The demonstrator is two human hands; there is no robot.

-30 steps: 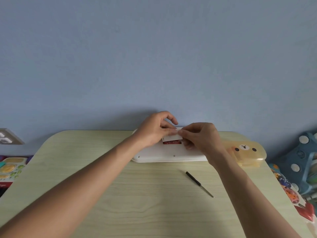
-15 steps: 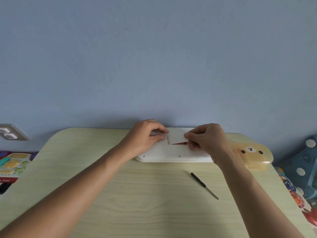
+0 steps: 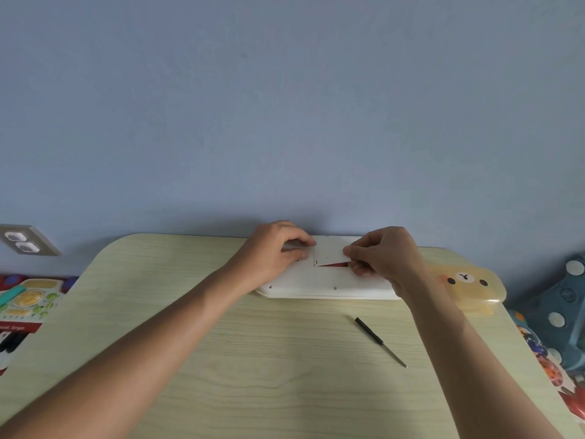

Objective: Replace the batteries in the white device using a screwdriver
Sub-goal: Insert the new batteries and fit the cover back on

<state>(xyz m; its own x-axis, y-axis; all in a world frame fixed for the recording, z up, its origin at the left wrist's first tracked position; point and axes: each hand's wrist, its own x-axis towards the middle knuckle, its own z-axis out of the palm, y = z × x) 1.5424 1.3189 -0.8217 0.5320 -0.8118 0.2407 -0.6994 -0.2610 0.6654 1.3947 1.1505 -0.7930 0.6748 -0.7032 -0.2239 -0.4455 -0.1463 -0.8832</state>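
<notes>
A long white device (image 3: pixel 326 285) lies face down along the far edge of the table. Its white battery cover (image 3: pixel 329 255) is tilted over the compartment, and a sliver of red battery (image 3: pixel 336 265) shows under it. My right hand (image 3: pixel 383 253) pinches the cover's right end. My left hand (image 3: pixel 275 248) rests on the device's left part, fingers curled at the cover's left edge. A thin black screwdriver (image 3: pixel 378 340) lies loose on the table, nearer to me and right of centre, touched by neither hand.
The light wooden table (image 3: pixel 253 359) has rounded far corners and stands against a blue wall. A translucent orange bear-face case (image 3: pixel 468 283) sits at the device's right end. Toys lie on the floor at both sides, and a wall socket (image 3: pixel 23 242) is at the left.
The cover has come down over the red batteries, leaving a thin gap. My left hand slid from the compartment to the device's left part. The camera view shifted slightly.
</notes>
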